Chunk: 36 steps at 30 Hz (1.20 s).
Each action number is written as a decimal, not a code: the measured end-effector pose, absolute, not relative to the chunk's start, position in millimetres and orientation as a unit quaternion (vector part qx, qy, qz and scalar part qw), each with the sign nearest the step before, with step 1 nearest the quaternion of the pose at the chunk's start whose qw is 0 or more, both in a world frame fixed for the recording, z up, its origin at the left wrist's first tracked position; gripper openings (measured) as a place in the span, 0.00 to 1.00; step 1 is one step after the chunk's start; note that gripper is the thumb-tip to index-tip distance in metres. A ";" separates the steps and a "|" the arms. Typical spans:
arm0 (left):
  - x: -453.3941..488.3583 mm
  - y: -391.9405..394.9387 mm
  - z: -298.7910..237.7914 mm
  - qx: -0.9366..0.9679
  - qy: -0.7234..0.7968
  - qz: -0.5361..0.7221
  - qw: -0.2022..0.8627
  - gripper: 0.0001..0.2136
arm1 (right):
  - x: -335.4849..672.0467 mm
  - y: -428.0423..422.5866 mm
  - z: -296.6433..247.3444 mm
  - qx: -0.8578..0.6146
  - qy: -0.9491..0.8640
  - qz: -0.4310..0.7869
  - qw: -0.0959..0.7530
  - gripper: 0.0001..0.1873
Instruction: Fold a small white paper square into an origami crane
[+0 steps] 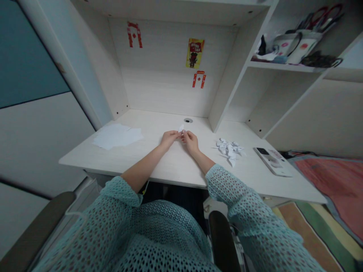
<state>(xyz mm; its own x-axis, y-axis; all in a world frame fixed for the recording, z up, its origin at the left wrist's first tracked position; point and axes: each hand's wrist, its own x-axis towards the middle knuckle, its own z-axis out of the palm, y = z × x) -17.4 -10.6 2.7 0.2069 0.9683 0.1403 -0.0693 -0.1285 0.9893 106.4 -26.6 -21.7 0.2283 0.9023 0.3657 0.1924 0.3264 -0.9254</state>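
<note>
Over the middle of the desk, my left hand (170, 138) and my right hand (190, 140) meet with fingers closed around a small folded piece of white paper (181, 128). Only its tip shows above my fingers; the rest is hidden by them. To the right lies a pile of small folded white paper shapes (229, 148), some with pointed ends. On the left side of the desk is a loose spread of flat white paper sheets (117, 136).
A white flat device with a dark screen (272, 161) rests at the desk's right. Behind my hands is a round cable hole (188, 120). An upright divider (241, 71) stands at the back right. Cups holding scissors and pens (304, 45) occupy the upper right shelf.
</note>
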 end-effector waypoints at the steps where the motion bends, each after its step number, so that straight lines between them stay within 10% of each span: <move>1: -17.0 -11.0 2.6 0.570 0.396 0.490 0.528 0.13 | 106.2 -26.4 -22.4 -0.497 -0.552 0.290 0.603 0.27; 36: -18.4 -5.0 4.4 0.550 0.392 0.559 0.481 0.13 | 121.1 -17.2 -18.4 -0.471 -0.581 0.323 0.581 0.21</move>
<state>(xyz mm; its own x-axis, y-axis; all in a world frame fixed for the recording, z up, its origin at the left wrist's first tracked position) -18.4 -5.0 4.4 0.0678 0.9689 0.2381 -0.1062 -0.2303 0.9673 121.1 -17.2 -18.4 0.1173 0.9216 0.3700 0.1717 0.3481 -0.9216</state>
